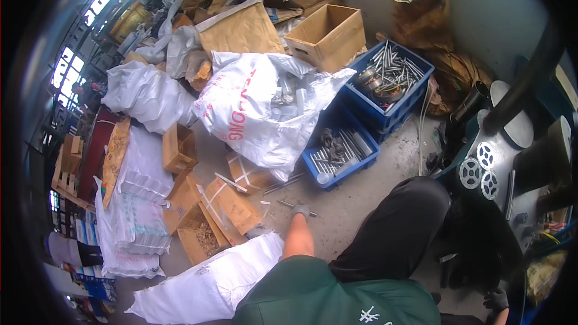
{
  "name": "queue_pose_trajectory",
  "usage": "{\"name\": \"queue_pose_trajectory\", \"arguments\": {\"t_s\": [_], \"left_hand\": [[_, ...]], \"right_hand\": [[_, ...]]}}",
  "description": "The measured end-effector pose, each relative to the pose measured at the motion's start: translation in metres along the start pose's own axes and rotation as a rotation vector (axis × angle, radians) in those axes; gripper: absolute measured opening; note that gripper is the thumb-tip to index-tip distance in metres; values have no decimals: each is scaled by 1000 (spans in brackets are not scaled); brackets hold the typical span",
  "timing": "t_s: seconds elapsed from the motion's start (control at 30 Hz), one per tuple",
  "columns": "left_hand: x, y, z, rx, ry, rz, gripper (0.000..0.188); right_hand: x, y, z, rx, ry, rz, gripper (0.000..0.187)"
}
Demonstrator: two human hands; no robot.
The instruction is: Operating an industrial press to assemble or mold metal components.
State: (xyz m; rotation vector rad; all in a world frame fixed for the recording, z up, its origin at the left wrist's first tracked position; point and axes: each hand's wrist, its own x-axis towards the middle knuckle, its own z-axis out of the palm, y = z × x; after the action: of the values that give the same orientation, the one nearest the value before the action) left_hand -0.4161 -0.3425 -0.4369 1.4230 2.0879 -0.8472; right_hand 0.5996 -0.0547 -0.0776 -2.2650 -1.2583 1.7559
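My left hand (300,210), in a grey glove, reaches down near the floor. Its fingers close around a thin metal rod (286,204), whose two ends stick out on either side. At the lower right my right hand (497,299) shows in a dark glove, low beside the machine and nearest its dark base; its fingers are too dim to make out. Ahead of the left hand stands a blue crate (344,182) with metal rods and dark parts in it. Further thin rods (283,184) lie on the floor beside a cardboard box (250,174).
Behind the crate stand stacked blue crates (385,121) full of metal pins. A white woven sack (232,99) holding clear parts lies open beside them. A wooden box (331,39) is further back. White sacks (205,283) and cartons (232,204) lie left; a machine table (487,123) with round discs stands right.
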Motion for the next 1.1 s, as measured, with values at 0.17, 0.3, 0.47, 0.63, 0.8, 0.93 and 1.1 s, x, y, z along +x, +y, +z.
{"name": "queue_pose_trajectory", "arguments": {"t_s": [0.17, 0.3, 0.47, 0.63, 0.8, 0.93, 1.1], "left_hand": [[-26, 106, -55, -1303, 84, -716, 31], [-34, 120, -61, -1844, 115, -802, 23], [-49, 142, -137, -2487, -213, -262, 8], [-93, 169, -291, -2860, -274, 135, 10], [-156, 150, -474, -1618, 1262, 506, 68], [-247, 169, -595, -1768, 1140, 956, 101], [-296, 268, -661, -2103, 513, 1240, 72]], "right_hand": [[-19, -4, -1, 15, -9, -61, 24], [-4, -41, 22, -213, -22, -317, 17], [-31, -73, 68, -472, 161, -744, 11], [-84, -122, 98, -623, 206, -945, 22], [-171, -208, 115, -771, 240, -1300, 25], [-201, -269, 107, -657, 466, -1519, 27], [-155, -268, 92, -225, 878, -1431, 23]]}}
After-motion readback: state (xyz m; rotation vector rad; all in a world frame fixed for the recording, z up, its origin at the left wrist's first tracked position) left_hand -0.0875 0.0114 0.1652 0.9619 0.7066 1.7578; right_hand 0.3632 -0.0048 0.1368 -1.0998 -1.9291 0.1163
